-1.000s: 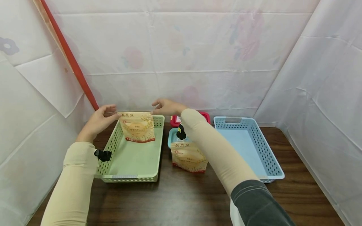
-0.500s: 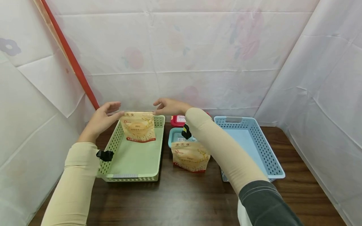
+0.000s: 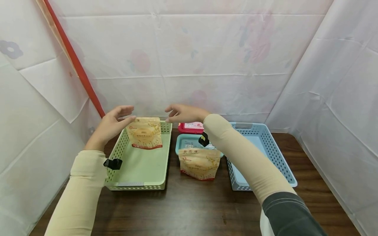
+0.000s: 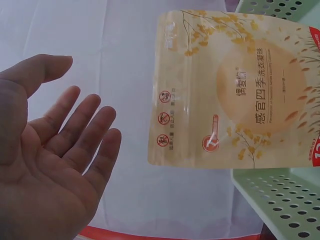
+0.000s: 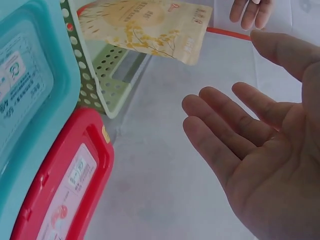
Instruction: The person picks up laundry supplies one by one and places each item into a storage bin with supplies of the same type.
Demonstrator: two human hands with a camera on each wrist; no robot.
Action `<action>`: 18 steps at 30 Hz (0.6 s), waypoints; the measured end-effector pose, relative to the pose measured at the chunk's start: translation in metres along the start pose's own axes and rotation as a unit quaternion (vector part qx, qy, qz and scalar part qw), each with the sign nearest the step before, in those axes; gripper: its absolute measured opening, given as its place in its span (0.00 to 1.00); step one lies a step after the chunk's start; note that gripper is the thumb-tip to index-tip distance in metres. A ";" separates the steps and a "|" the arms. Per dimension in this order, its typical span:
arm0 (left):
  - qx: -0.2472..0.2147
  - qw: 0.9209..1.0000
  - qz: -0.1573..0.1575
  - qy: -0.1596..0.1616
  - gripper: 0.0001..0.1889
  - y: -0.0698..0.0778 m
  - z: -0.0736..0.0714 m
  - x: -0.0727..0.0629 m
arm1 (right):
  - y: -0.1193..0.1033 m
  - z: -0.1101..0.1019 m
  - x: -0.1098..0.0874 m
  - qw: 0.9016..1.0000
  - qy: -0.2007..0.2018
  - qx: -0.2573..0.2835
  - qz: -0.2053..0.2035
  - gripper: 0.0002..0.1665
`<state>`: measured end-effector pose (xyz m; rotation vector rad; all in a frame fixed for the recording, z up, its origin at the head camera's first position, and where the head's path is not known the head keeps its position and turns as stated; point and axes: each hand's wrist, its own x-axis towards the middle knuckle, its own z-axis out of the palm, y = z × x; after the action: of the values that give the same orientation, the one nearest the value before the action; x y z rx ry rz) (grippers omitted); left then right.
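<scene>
Beige pouch (image 3: pixel 145 134) upright in green basket (image 3: pixel 144 168)

Left wrist view, clock face centred on frame. Your left hand (image 4: pixel 55 162) sits at 8 o'clock, palm showing, fingers loosely extended, thumb toward 10; a gap separates it from the printed cream pouch (image 4: pixel 235 95) at 2. Pouch lies sideways in frame, top seam toward 9, red-edged base toward 3. Green perforated basket (image 4: pixel 272 193) visible past it at 1 and 4. Pale cloth (image 4: pixel 117 35) behind; red strip (image 4: pixel 107 233) at 6.
</scene>
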<state>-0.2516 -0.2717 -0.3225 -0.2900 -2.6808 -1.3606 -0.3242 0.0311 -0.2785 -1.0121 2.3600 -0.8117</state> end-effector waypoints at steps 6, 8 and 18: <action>-0.016 1.000 0.016 -0.009 0.31 0.007 0.005 -0.003 | 0.003 -0.006 -0.014 1.000 0.000 -0.001 -0.001 0.36; -0.021 1.000 0.020 -0.012 0.30 0.009 0.008 -0.004 | 0.005 -0.008 -0.018 1.000 0.001 0.001 -0.005 0.36; -0.049 0.997 0.043 -0.028 0.28 0.024 0.020 -0.007 | 0.016 -0.010 -0.040 1.000 0.006 0.002 -0.017 0.34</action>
<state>-0.2399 -0.2422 -0.3167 -0.4549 -2.6169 -1.4805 -0.3129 0.0741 -0.2752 -1.0507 2.3565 -0.8386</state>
